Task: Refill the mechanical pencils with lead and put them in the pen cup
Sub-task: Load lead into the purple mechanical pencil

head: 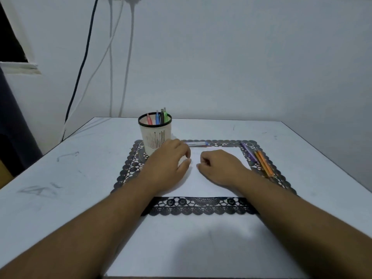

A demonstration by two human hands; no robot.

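Both hands on white paper [209, 184]: left hand [167, 164] fingers loosely curled, holding nothing; right hand [219, 168] fisted, contents unclear. Pen cup [155, 133] behind, pencils [259, 158] at right.

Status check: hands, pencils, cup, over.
Both hands on white sheet, holding nothing visible. Two pencils lie right; four in cup. Lead case behind.
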